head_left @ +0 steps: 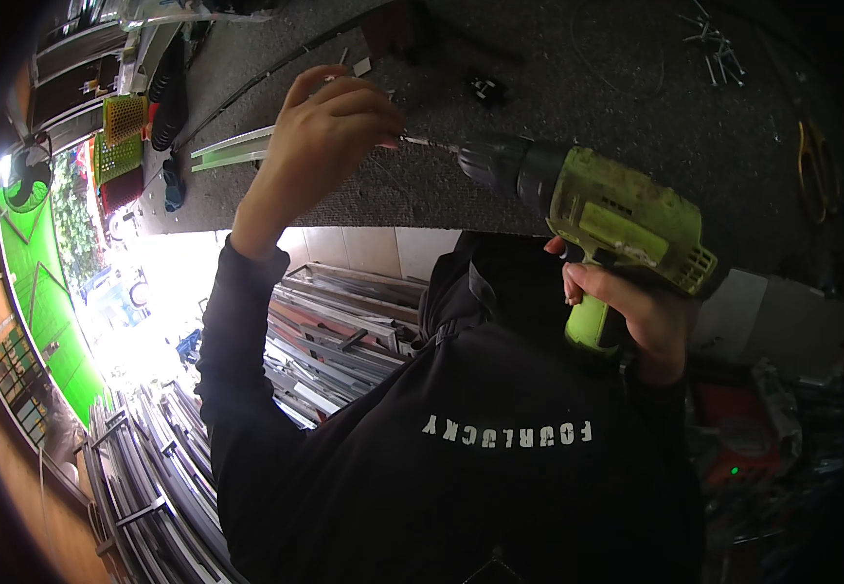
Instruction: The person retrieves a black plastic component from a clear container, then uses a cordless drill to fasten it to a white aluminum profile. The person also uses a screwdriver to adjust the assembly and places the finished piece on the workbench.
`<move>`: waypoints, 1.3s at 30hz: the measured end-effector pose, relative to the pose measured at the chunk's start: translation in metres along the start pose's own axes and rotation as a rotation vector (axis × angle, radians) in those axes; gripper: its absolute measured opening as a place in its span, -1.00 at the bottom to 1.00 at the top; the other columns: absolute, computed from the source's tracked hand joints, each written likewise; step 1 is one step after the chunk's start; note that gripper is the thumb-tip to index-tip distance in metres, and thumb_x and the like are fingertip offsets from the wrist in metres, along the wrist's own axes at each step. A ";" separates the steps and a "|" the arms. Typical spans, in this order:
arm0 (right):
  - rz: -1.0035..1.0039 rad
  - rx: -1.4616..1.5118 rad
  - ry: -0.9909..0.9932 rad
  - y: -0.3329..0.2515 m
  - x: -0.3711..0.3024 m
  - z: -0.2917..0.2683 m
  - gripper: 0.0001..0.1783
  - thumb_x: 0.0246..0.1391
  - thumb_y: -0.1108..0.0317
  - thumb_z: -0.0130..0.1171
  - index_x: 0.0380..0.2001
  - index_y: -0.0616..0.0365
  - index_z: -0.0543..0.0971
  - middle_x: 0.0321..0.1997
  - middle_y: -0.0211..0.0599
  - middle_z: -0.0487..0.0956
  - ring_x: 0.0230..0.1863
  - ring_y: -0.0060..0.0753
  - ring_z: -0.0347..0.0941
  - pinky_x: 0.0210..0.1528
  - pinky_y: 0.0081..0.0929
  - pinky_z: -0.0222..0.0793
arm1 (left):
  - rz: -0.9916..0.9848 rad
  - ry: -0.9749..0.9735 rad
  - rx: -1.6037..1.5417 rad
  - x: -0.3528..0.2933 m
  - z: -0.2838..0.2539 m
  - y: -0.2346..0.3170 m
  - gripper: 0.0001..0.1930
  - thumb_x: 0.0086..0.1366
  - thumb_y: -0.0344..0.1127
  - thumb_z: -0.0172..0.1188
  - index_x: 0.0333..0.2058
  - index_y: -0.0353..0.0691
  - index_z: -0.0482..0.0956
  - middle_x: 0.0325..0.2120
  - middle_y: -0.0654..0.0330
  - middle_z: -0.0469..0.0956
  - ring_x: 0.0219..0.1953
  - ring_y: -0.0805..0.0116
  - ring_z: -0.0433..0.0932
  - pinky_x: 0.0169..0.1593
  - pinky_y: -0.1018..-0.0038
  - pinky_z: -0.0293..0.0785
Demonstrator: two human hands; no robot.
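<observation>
My right hand (641, 311) is wrapped round the handle of a worn yellow-green cordless drill (626, 209), its index finger by the trigger. The drill lies level, its black chuck (495, 161) and thin bit (427, 143) aimed left. At the tip of the bit, my left hand (329, 122) has its fingers closed in a pinch. What they hold, if anything, is too small and hidden to name. Pale, translucent-looking strips (232, 151) stick out to the left from behind my left wrist. Both hands are over a dark, carpet-like work surface (577, 88).
Loose screws (718, 54) are scattered at the far right, near gold-handled scissors (813, 170). A small black piece (483, 90) lies beyond the chuck. Several metal profiles (149, 477) are stacked at lower left. Yellow-green baskets (120, 146) stand at far left.
</observation>
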State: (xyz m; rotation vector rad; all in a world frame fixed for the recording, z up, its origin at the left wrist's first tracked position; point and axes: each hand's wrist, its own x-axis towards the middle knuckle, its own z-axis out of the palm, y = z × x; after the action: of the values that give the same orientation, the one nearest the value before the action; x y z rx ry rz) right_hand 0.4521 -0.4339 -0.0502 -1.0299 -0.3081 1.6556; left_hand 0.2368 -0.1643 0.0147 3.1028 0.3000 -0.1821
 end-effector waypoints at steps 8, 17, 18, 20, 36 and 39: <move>0.062 0.123 -0.025 0.000 0.023 0.013 -0.62 0.09 0.35 0.27 -0.09 0.42 0.57 -0.42 -0.28 0.60 -0.43 -0.51 0.55 -0.33 -0.49 0.52 | -0.070 -0.176 -0.049 -0.002 -0.023 -0.009 -0.31 -0.49 0.04 0.59 -0.18 0.06 0.78 0.32 0.30 0.36 0.42 0.05 0.20 0.46 0.03 0.09; 0.111 0.170 -0.152 0.002 0.045 0.008 -0.54 0.10 0.26 0.26 -0.05 0.42 0.55 -0.45 -0.31 0.59 -0.42 -0.51 0.55 -0.33 -0.49 0.51 | -0.168 -0.292 -0.074 -0.014 -0.022 -0.024 -0.22 -0.28 0.26 0.51 0.01 0.11 0.70 0.39 0.26 0.25 0.45 0.05 0.14 0.51 -0.06 -0.08; 0.115 0.162 -0.170 0.002 0.046 0.008 -0.53 0.11 0.24 0.26 -0.04 0.42 0.55 -0.46 -0.32 0.59 -0.43 -0.52 0.55 -0.32 -0.50 0.50 | -0.168 -0.299 -0.079 -0.016 -0.024 -0.025 -0.22 -0.24 0.29 0.49 0.02 0.11 0.69 0.39 0.25 0.26 0.45 0.04 0.13 0.51 -0.06 -0.09; 0.130 0.153 -0.176 0.002 0.049 0.011 -0.52 0.11 0.21 0.21 -0.03 0.40 0.54 -0.49 -0.37 0.55 -0.45 -0.54 0.51 -0.31 -0.52 0.49 | -0.176 -0.313 -0.087 -0.019 -0.026 -0.028 -0.22 -0.19 0.32 0.46 0.04 0.12 0.68 0.39 0.24 0.26 0.45 0.04 0.13 0.51 -0.06 -0.11; 0.227 0.333 -0.190 0.011 0.056 0.019 -0.50 0.12 0.25 0.15 0.00 0.47 0.48 -0.48 -0.33 0.54 -0.45 -0.51 0.50 -0.27 -0.49 0.49 | -0.199 -0.294 0.042 -0.009 -0.030 -0.013 -0.47 -0.06 0.05 0.52 -0.09 0.01 0.74 0.29 0.25 0.39 0.39 0.14 0.26 0.49 0.09 0.01; 0.227 0.338 -0.191 0.014 0.056 0.018 -0.49 0.12 0.26 0.14 0.02 0.49 0.46 -0.46 -0.29 0.54 -0.44 -0.50 0.50 -0.26 -0.48 0.50 | -0.286 -0.324 0.003 -0.011 -0.031 -0.009 -0.49 -0.05 0.01 0.54 -0.09 0.01 0.74 0.30 0.27 0.40 0.38 0.15 0.27 0.49 0.08 -0.02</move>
State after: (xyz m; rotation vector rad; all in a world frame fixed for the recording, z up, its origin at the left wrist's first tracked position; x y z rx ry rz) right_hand 0.4284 -0.3840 -0.0748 -0.6722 -0.0305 1.9359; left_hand 0.2278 -0.1569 0.0468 2.9485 0.7264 -0.6782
